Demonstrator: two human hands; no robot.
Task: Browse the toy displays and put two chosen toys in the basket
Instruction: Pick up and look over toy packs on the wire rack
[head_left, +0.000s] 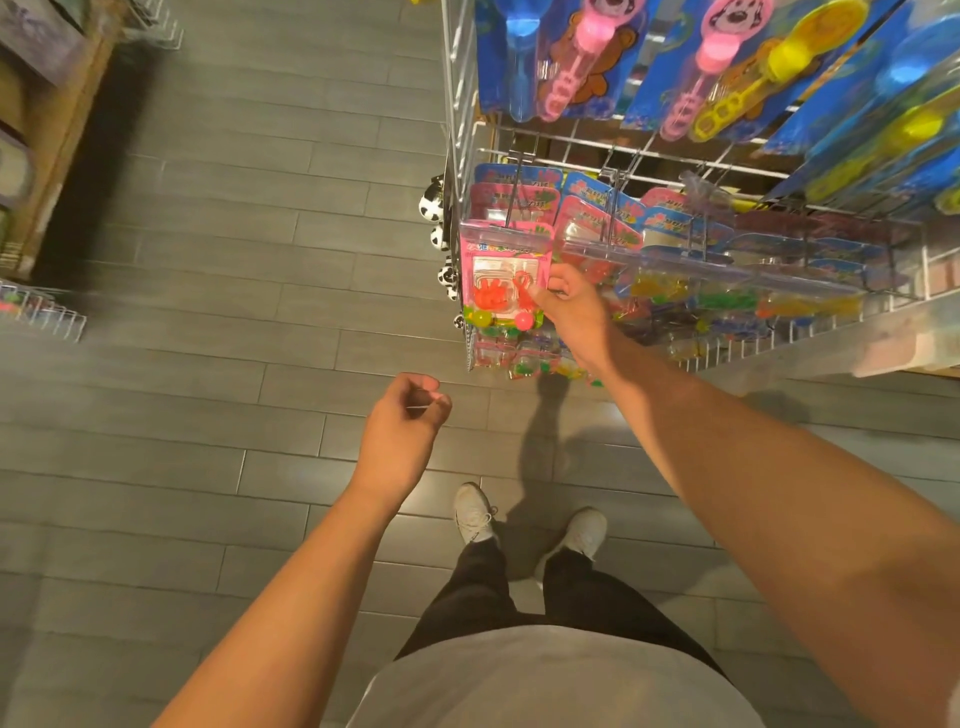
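**Right hand on a pink toy pack at the wire rack**

Right hand (569, 304) stretched forward to the wire display rack (460, 130), thumb and fingers pinching the right edge of a pink blister pack (501, 275). Inside the clear bubble of that pack: orange-red sticky hand toys above, small green, yellow and pink balls below. Pack at the front of its row, at the left end of the rack's lower tier; hard to tell whether on its hook or already free of it.

Left hand (402, 423) held lower, out over the floor, well apart from the rack, fingers curled loosely toward the palm. Something thin and pale perhaps between the fingertips, but too small to tell; otherwise nothing held.

Behind the gripped pack, more pink and blue-headed packs (597, 218) of the same kind on neighbouring hooks, with yellow, green and orange pieces in the ones further right. On the upper tier, tall blue cards with bubble wands (561, 62) in blue, pink and yellow. At the left side of the rack, small black-and-white balls (434, 200) in a column.

Below, grey plank floor (234, 312), two white sneakers (474, 514), dark trousers and a grey shirt hem. At far left, blurred, a wooden shelf unit (47, 130) and a small wire rack (47, 312).
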